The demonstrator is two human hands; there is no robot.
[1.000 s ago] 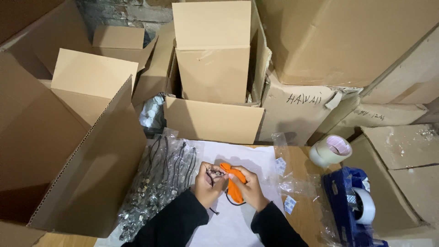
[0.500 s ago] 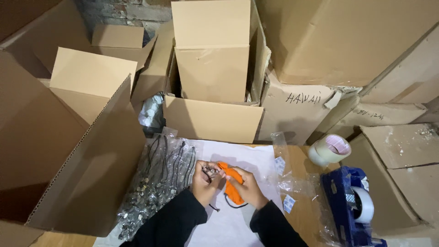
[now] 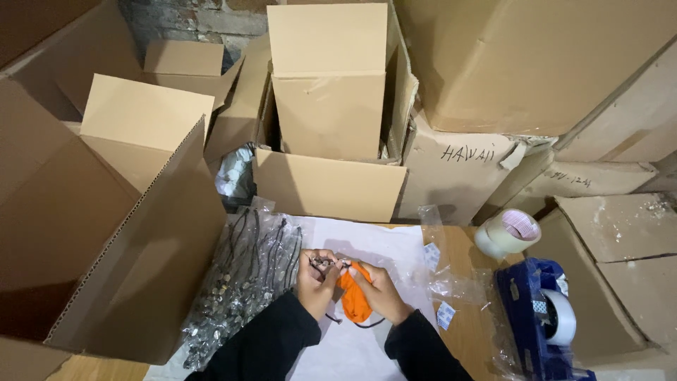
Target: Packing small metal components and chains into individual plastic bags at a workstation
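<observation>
Packing or stockroom corner indicated. Worktop (image 3: 465, 261) hemmed in by stacked cardboard boxes (image 3: 331, 106) behind and at both sides. Blue tape dispenser (image 3: 539, 317) and tape roll (image 3: 509, 233) seen at worktop's right edge; bagged goods (image 3: 240, 289) piled at its left.

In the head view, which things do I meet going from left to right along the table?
Open cardboard box → clear bag of cords and beads → left hand → orange pouch → right hand → small white packets → blue tape dispenser.
</observation>
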